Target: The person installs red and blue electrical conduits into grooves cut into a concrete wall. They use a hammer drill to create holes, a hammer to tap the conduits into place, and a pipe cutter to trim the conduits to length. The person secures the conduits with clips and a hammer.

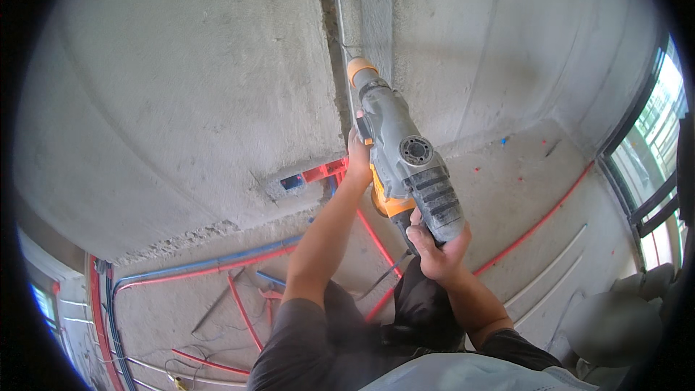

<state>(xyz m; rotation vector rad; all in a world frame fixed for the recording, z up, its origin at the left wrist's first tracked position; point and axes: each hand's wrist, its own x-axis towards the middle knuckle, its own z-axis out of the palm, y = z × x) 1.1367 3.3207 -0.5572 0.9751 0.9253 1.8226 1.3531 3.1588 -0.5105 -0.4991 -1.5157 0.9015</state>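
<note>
A grey and orange rotary hammer drill (405, 137), coated with dust, points up and away toward the wall. My left hand (358, 153) is closed around its front part, with the fingers partly hidden behind the body. At the rear, my right hand (439, 250) grips the handle. The tip of the drill's bit (344, 51) meets the edge of a vertical groove (329, 22) in the concrete wall. A black power cord (387, 273) hangs from the tool. Just left of my left hand, red and blue junction boxes (323, 171) are set in a cutout low in the wall.
Red conduit (539, 229) crosses the floor at right, and blue conduit (210, 261) runs along the wall base at left. White pipes (546, 266) and loose red pipe pieces (245, 311) lie about. A dark-framed window (644, 159) stands at right. Grey rounded shapes (615, 326) sit at lower right.
</note>
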